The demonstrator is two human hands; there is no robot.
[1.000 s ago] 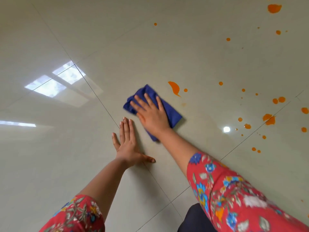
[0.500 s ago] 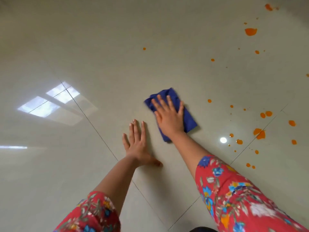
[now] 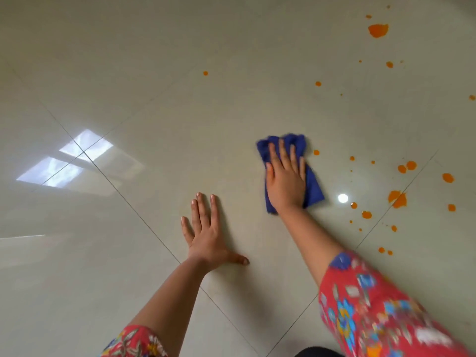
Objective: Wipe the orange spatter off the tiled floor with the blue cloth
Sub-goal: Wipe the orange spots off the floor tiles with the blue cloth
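A pale glossy tiled floor fills the view, with a window's reflection shining on its left part where two grout lines cross. Just right of the diagonal grout line, the left hand lies released, palm flat on the tile, fingers straight and thumb stretched out to the right. Further right and further from the person, the right hand presses down on the blue cloth with straight, slightly spread fingers, not clenched round it. The cloth lies bunched on the floor under that hand, and one small orange drop sits just beside its right edge. The orange spatter dots the tiles to the right, beyond a round spot of reflected light. Its largest blot lies well apart from the cloth, far from the person. Both arms wear red floral sleeves.
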